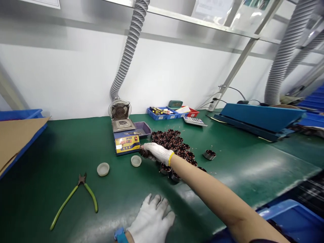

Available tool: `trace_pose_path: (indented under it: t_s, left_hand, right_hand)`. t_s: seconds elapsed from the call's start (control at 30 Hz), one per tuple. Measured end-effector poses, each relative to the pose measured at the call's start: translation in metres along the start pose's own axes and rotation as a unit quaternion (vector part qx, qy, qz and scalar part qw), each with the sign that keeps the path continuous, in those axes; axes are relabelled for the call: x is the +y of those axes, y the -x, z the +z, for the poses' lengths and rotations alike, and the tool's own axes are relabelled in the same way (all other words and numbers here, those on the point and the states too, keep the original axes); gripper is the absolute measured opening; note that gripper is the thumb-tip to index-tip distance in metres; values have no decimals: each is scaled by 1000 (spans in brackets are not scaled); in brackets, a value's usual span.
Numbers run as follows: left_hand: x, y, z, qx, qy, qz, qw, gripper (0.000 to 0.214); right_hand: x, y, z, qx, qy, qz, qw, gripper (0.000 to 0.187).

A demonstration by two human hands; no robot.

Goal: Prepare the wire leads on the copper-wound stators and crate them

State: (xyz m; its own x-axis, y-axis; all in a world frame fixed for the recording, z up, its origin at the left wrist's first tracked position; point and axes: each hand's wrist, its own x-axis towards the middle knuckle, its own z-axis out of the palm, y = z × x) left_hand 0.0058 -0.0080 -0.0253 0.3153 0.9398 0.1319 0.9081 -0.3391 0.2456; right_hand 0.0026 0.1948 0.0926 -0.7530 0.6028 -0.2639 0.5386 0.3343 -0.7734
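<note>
My right hand (158, 152), in a white glove with a yellow cuff, reaches forward and grips a dark copper-wound motor stator (144, 153) by the front of a blue and yellow digital heating unit (127, 144). Beside and partly behind that hand stands a cluster of similar stators (174, 147), some hidden by my forearm. Gloved in white too, my left hand (153, 219) lies on the green bench top with its fingers spread, holding nothing. Two small whitish round dishes, a nearer dish (103, 169) and another dish (136, 161), sit left of the right hand.
Green-handled cutters (81, 180) lie opened at the left. A purple tray (142, 129) adjoins the heating unit, below a grey hose (129, 49). One lone stator (209, 154) stands to the right. Behind are tool bins (162, 117), a calculator (194, 121) and a blue metal fixture (260, 118).
</note>
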Motion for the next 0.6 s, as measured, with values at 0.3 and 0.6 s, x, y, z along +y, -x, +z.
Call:
trace_pose_path:
  t_s: [0.3, 0.6]
  left_hand:
    - [-3, -3, 4, 15, -4, 4, 1000, 45]
    - [-7, -19, 40, 71, -23, -41, 996, 33]
  right_hand:
    - [3, -11, 10, 9, 16, 36, 999, 45]
    - [-46, -45, -19, 91, -38, -7, 995, 50]
